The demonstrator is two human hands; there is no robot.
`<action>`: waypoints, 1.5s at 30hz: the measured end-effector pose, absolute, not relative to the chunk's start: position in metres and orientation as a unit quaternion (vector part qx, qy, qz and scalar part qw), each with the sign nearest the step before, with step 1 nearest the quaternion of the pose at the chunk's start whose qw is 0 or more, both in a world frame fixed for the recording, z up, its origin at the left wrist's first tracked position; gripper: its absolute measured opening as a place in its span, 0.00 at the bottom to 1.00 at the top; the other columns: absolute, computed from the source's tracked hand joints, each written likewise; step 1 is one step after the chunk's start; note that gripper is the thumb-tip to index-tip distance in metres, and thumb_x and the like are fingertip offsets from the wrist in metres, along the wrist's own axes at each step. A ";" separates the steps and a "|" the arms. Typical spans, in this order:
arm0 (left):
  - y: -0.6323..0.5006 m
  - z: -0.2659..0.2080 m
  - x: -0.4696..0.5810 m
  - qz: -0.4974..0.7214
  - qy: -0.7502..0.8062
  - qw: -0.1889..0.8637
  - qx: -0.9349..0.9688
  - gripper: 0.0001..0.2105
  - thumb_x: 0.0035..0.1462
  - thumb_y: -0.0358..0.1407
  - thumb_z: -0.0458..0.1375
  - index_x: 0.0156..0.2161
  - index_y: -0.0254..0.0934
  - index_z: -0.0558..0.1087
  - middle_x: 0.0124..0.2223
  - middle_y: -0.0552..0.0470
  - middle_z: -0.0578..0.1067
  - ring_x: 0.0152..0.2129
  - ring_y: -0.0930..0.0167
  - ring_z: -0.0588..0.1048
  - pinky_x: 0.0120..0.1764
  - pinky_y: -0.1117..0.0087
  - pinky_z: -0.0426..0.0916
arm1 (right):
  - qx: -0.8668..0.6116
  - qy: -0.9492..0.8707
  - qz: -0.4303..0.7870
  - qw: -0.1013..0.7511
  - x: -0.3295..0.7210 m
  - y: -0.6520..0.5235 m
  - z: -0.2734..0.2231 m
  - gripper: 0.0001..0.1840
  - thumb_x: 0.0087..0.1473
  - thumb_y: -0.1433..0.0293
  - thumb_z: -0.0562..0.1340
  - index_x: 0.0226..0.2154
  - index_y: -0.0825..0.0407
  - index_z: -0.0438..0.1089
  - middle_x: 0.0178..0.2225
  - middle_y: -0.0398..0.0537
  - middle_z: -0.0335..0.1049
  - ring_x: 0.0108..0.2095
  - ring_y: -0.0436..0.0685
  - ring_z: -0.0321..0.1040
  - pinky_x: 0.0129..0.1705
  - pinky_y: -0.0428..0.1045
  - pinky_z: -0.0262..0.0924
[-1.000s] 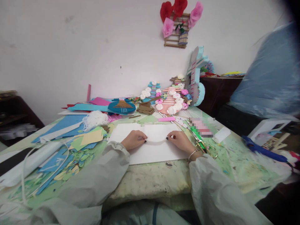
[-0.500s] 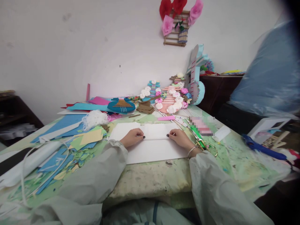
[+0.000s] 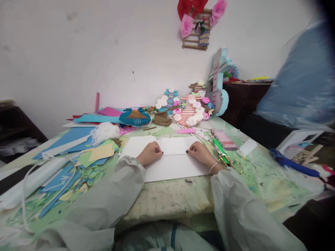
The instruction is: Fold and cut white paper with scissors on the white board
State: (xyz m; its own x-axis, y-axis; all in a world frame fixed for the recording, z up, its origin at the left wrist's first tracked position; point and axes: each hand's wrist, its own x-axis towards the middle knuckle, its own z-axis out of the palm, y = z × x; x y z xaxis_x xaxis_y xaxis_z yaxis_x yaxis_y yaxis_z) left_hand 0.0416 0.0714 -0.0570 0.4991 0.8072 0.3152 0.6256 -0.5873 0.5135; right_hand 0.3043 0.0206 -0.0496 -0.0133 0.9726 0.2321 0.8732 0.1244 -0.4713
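Both hands are at a small white paper sheet [image 3: 175, 145], which lies on top of a larger white sheet [image 3: 178, 169]. My left hand [image 3: 150, 153] has its fingers curled in and pinched at the small sheet's near left edge. Opposite it, my right hand [image 3: 201, 154] pinches the near right edge, thumb and forefinger together. More white paper [image 3: 134, 143] extends beyond my left hand. A pair of scissors [image 3: 230, 163] with gold-coloured handles rests just right of my right wrist, beside a green object [image 3: 218, 146].
Left of the hands lie a tangle of white string [image 3: 106, 132], a yellow paper piece [image 3: 102, 153] and many green scraps [image 3: 89, 174]. Decorated instrument-shaped crafts [image 3: 188, 109] stand along the wall. A white roll [image 3: 247, 148] and a blue-handled tool [image 3: 293, 165] are at the right.
My left hand has shifted slightly to the right along the paper's near edge. My right hand stays almost where it was, and the sheets look the same.
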 end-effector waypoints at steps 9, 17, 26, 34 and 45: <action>0.072 -0.057 0.045 0.242 0.437 0.123 0.858 0.04 0.46 0.30 0.56 0.23 0.35 0.66 0.31 0.51 0.68 0.29 0.71 0.67 0.38 0.68 0.63 | -0.656 -0.703 0.091 0.260 0.301 0.021 -0.050 0.03 0.48 0.71 0.61 0.26 0.55 0.69 0.32 0.47 0.68 0.32 0.51 0.62 0.34 0.45 0.52; 0.056 -0.054 0.054 0.246 0.321 0.018 0.915 0.16 0.48 0.21 0.51 0.38 0.39 0.74 0.39 0.48 0.68 0.39 0.67 0.64 0.44 0.65 0.60 | -0.618 -0.726 0.064 0.295 0.299 0.020 -0.058 0.06 0.47 0.77 0.59 0.30 0.53 0.68 0.38 0.46 0.61 0.33 0.50 0.61 0.36 0.45 0.54; 0.041 -0.047 0.064 0.132 0.274 -0.128 0.944 0.09 0.61 0.32 0.49 0.37 0.36 0.73 0.36 0.47 0.72 0.39 0.65 0.66 0.40 0.63 0.56 | -0.529 -0.825 -0.068 0.185 0.284 0.013 -0.053 0.16 0.54 0.79 0.54 0.30 0.51 0.75 0.35 0.50 0.68 0.43 0.56 0.57 0.41 0.48 0.54; 0.012 -0.049 0.084 0.072 0.346 -0.185 0.917 0.13 0.60 0.27 0.47 0.48 0.33 0.67 0.39 0.44 0.71 0.36 0.65 0.69 0.36 0.63 0.59 | -0.576 -0.802 -0.145 0.059 0.250 -0.022 -0.047 0.22 0.59 0.75 0.49 0.56 0.51 0.60 0.39 0.57 0.68 0.41 0.60 0.61 0.42 0.53 0.50; 0.005 -0.040 0.078 0.047 0.378 -0.164 0.910 0.12 0.60 0.28 0.48 0.46 0.34 0.69 0.40 0.43 0.71 0.38 0.63 0.68 0.35 0.64 0.61 | -0.639 -0.758 -0.125 0.040 0.254 -0.030 -0.041 0.17 0.58 0.75 0.50 0.46 0.52 0.68 0.42 0.57 0.68 0.44 0.61 0.60 0.46 0.57 0.47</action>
